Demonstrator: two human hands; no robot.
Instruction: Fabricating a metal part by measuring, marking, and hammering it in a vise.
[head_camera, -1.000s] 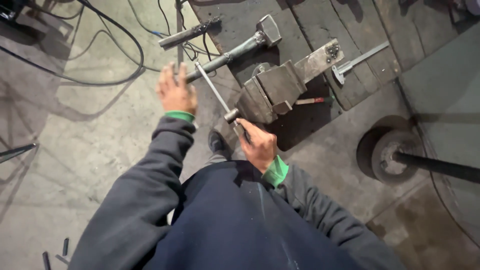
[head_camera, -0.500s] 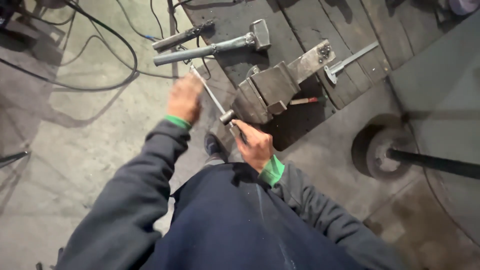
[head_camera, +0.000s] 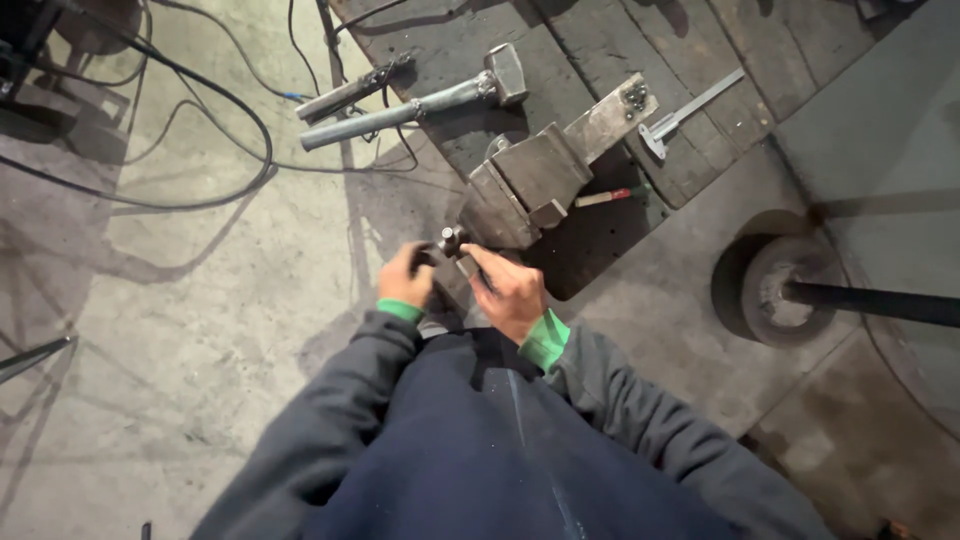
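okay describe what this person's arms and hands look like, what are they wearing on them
Both arms are covered by loose dark grey sleeves with a soft, slightly worn fabric. At each wrist a bright green ribbed cuff shows, from a layer underneath. The left hand and right hand are bare: no gloves, and no rings or watch can be made out.

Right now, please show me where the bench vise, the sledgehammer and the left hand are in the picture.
bench vise (head_camera: 535, 180), head view, on the top of its grey metal body.
sledgehammer (head_camera: 400, 113), head view, on the middle of its metal handle.
left hand (head_camera: 405, 280), head view, on the back of the hand.
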